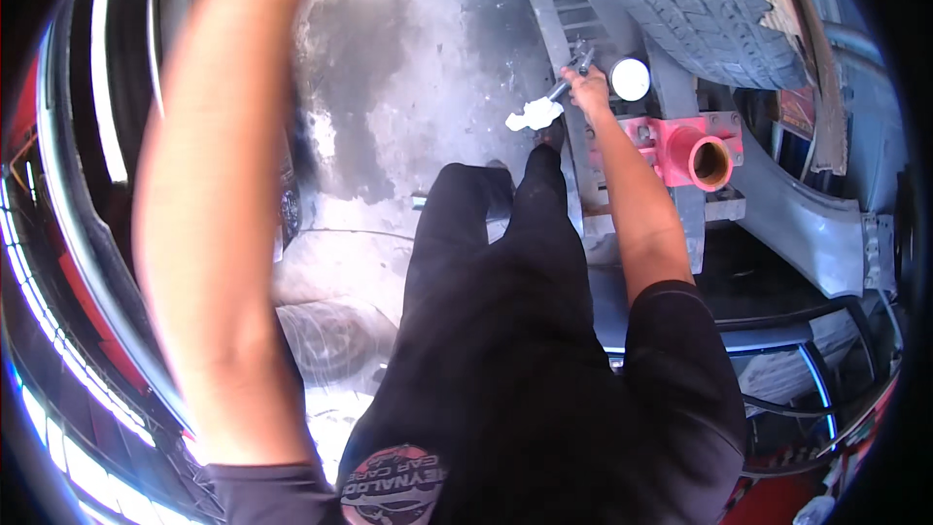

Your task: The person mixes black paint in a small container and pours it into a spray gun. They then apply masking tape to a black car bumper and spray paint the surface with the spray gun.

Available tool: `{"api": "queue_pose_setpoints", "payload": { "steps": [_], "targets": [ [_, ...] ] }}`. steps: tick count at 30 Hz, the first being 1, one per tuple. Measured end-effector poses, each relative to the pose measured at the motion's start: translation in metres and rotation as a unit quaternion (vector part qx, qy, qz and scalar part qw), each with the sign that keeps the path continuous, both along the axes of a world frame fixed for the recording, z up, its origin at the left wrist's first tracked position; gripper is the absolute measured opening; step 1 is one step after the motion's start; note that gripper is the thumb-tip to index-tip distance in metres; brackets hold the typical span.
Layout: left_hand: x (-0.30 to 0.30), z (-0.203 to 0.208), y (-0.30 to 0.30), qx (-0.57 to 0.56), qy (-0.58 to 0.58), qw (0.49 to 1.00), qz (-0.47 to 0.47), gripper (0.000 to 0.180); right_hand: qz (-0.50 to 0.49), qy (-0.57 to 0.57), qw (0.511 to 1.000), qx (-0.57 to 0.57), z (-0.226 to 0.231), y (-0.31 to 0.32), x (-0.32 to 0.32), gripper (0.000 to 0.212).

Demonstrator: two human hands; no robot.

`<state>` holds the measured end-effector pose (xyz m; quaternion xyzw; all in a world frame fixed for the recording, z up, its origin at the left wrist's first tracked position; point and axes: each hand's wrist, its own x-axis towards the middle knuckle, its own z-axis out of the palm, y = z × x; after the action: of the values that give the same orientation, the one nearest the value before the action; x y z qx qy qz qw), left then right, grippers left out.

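The right hand [590,92] was wrapped around a dark tool [559,90], upper centre.
White lump [535,116] was at its end; left hand's grip, beyond top edge, I could not tell.

Right hand [589,92] gripping grey tool [558,90]; white clump [535,116] at tool's end; white disc [630,80] nearby.

I see bright, hazy light on the floor [408,39], washed out in patches. A white strip [109,78] glares at left, and straight edges bow toward the black corners. The left arm [219,204] is blurred; the right hand [586,90] looks sharper. The shirt [525,369] sinks into darkness.
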<state>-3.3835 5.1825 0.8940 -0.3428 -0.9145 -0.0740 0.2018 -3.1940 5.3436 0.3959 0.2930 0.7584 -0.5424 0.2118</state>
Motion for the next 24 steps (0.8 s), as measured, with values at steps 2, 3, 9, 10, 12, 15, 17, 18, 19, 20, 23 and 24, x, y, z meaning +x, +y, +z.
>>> {"api": "queue_pose_setpoints", "payload": {
  "steps": [2,3,9,10,12,15,17,18,19,20,23,24],
  "targets": [
    [0.021,-0.049,0.0,0.043,-0.044,0.997,0.036,0.03,0.006,0.009,1.0,-0.014,0.002,-0.006,-0.004,0.055],
    [0.022,-0.091,0.01,0.088,-0.076,0.993,0.012,0.027,-0.037,0.004,0.999,0.007,-0.012,0.008,0.009,0.055],
    [0.159,-0.226,-0.063,0.237,-0.242,0.931,0.135,0.022,-0.078,-0.007,0.997,-0.027,-0.003,-0.012,-0.005,0.043],
    [0.19,-0.244,-0.077,0.214,-0.28,0.921,0.168,0.024,-0.111,-0.022,0.992,-0.057,0.011,-0.016,-0.006,0.048],
    [0.247,-0.271,-0.094,0.178,-0.391,0.874,0.227,0.026,-0.071,0.04,0.996,0.02,0.008,-0.018,-0.003,0.039],
    [0.314,-0.277,-0.108,0.154,-0.51,0.813,0.235,0.031,0.034,0.142,0.979,0.14,-0.023,-0.013,0.016,0.034],
    [0.341,-0.274,-0.107,0.196,-0.53,0.777,0.276,0.04,0.119,0.18,0.961,0.173,0.035,-0.024,0.025,0.031],
    [0.347,-0.273,-0.104,0.238,-0.525,0.754,0.316,0.046,0.169,0.129,0.966,0.15,0.071,-0.03,0.026,0.036],
    [0.35,-0.271,-0.101,0.276,-0.518,0.729,0.351,0.053,0.171,0.207,0.948,0.171,0.084,-0.039,0.039,0.04],
    [0.348,-0.27,-0.1,0.311,-0.503,0.72,0.362,0.062,0.186,0.23,0.934,0.198,0.1,-0.049,0.05,0.042],
    [0.327,-0.253,-0.099,0.391,-0.441,0.721,0.364,0.086,0.294,0.187,0.929,0.124,0.173,-0.075,0.072,0.046],
    [0.321,-0.236,-0.099,0.392,-0.421,0.743,0.342,0.091,0.329,0.207,0.907,0.162,0.179,-0.088,0.086,0.043]
  ]
}}
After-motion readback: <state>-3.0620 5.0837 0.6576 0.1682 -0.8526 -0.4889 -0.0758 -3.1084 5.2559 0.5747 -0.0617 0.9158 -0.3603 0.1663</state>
